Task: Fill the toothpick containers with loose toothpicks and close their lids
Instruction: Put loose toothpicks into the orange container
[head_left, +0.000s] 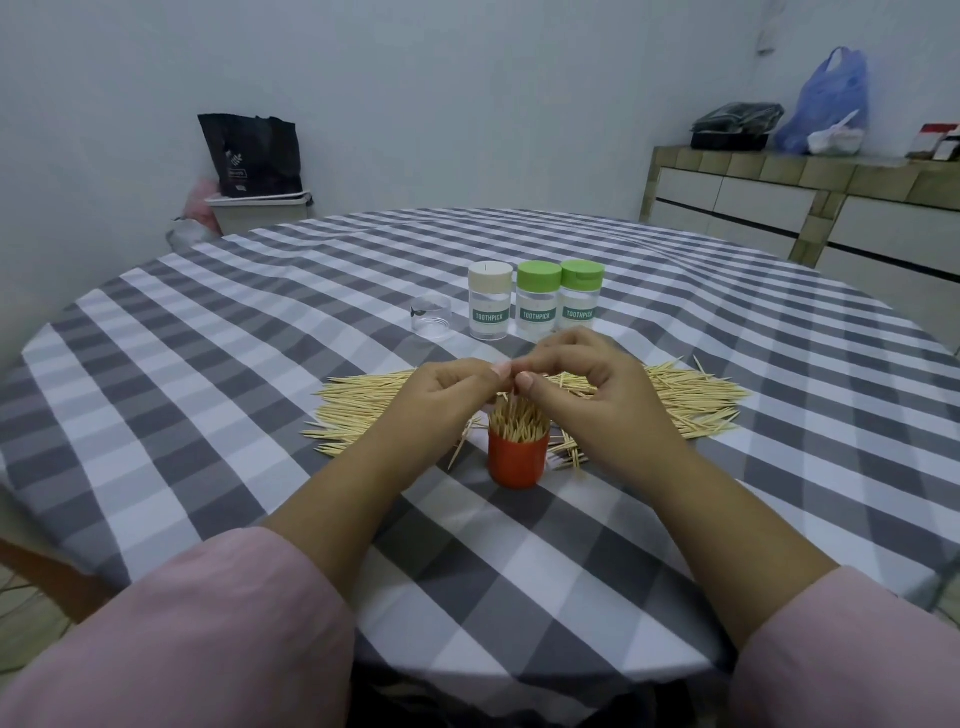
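Sleeves (218, 618) in pink framed both forearms; the left hand (441, 397) and right hand (582, 379) had curled fingers pinching toothpicks above the packed red container (517, 462) on the checked tablecloth (260, 415). Loose toothpicks (691, 400) lay scattered behind it. Farther back stood a clear lid (432, 317), one beige-capped jar (489, 301) and two green-capped jars (560, 299).

toothpick pile (691, 400) middle behind hands, black bag (252, 156) print unreadable
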